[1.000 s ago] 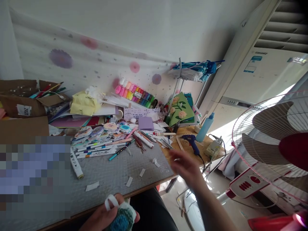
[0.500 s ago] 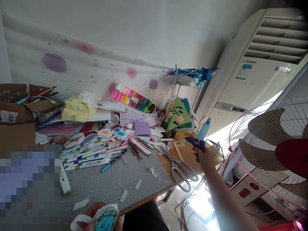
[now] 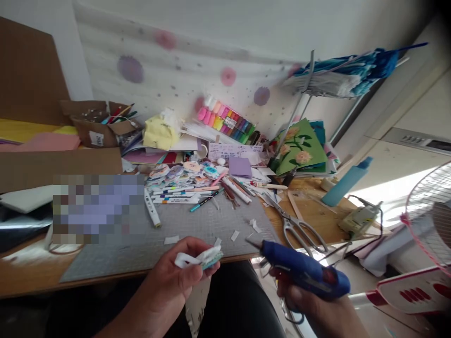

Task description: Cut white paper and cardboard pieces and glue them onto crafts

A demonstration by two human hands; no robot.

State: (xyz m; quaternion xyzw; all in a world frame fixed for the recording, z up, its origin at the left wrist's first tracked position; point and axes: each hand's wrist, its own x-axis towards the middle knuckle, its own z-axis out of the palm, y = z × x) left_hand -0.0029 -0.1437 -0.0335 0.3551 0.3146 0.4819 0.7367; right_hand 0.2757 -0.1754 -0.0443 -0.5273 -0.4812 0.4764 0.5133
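The small teal-and-white piece (image 3: pixel 211 257) with its white loop was above the person's lap, near the worktop's (image 3: pixel 268 213) front edge, pinched in the left hand's (image 3: pixel 172 274) grip between thumb and fingers. The right hand (image 3: pixel 305 300) had its grip closed around the blue glue gun (image 3: pixel 305 271), whose nozzle pointed toward the piece but stood apart from it. Beyond the gun, scissors (image 3: pixel 299 225) lay on the worktop, with a light-blue bottle (image 3: pixel 347 183) standing tilted in view farther right.

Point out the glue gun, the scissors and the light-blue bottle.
Glue gun (image 3: pixel 299 269): head view, blue body.
Scissors (image 3: pixel 293 222): head view, near the pivot.
Light-blue bottle (image 3: pixel 344 186): head view, mid-body.
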